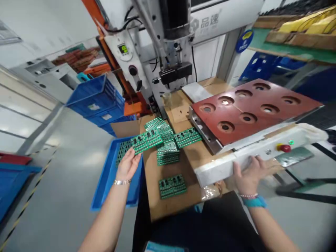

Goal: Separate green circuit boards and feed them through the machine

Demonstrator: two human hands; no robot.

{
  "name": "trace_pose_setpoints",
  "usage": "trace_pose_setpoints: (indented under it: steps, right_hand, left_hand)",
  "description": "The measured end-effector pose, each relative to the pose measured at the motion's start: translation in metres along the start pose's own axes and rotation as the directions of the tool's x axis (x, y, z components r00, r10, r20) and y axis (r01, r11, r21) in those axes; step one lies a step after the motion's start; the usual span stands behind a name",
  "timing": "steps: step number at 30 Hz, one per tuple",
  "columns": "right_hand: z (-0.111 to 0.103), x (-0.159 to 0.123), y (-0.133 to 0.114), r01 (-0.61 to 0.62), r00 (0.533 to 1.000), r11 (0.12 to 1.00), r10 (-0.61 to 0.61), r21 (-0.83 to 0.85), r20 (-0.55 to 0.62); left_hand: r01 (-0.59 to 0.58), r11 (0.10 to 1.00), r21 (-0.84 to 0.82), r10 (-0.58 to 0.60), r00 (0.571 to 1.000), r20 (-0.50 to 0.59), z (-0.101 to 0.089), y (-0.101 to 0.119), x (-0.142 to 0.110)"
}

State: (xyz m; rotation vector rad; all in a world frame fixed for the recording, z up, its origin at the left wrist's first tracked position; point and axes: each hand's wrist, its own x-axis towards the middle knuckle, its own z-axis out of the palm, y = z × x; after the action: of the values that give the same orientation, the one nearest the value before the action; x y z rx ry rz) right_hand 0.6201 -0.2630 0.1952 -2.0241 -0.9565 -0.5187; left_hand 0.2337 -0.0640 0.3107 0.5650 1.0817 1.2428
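Between the thumb and fingers of my left hand [128,163] is a green circuit board [147,140] with black parts along its top, held at one end over the blue bin's edge. My right hand [249,175] rests at the white front panel [217,171] of the machine, thumb and fingers apart and touching it, with nothing held. Several boards lie in a stack [168,154] on the brown bench. A loose board [172,186] lies nearer to me, and another board [188,137] sits by the red plate fixture [244,105].
An open blue bin [101,189] with boards inside stands left of the bench. Stacked blue crates [91,98] are behind it. The machine head [175,71] hangs over the bench's back. A red button [285,148] and a lit green one [291,142] sit at the panel's right.
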Motion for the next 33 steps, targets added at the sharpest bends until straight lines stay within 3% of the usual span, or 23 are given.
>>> trace_pose_setpoints:
  steps: [4,6,9,17,23,28,33]
  right_hand:
    - [0.001,0.000,0.003,0.032,0.999,0.999,-0.033,-0.039,-0.037]
    - [0.001,0.001,0.004,0.046,0.997,0.997,-0.049,-0.065,-0.060]
    - [0.002,0.001,0.004,0.061,0.994,0.994,-0.069,-0.096,-0.081]
    - [0.001,0.003,0.004,0.105,0.989,0.987,-0.117,-0.124,-0.092]
    - [0.002,0.003,0.006,0.103,0.990,0.988,-0.114,-0.115,-0.085]
    - [0.002,0.003,0.006,0.103,0.991,0.990,-0.110,-0.095,-0.074]
    - [0.001,0.002,0.006,0.094,0.995,0.992,-0.098,-0.085,-0.034]
  left_hand:
    - [0.157,0.985,0.069,-0.146,0.980,-0.137,-0.085,-0.035,-0.042]
    - [0.224,0.971,0.083,-0.207,0.962,-0.176,-0.109,-0.056,-0.052]
    - [0.270,0.959,0.088,-0.247,0.946,-0.209,-0.125,-0.077,-0.051]
    - [0.274,0.945,0.179,-0.247,0.955,-0.162,-0.134,-0.092,-0.025]
    - [0.252,0.903,0.348,-0.219,0.967,-0.130,-0.137,-0.066,0.013]
    - [0.215,0.801,0.559,-0.220,0.974,-0.059,-0.113,-0.031,0.073]
    - [0.135,0.637,0.759,-0.233,0.972,0.023,-0.076,-0.033,0.124]
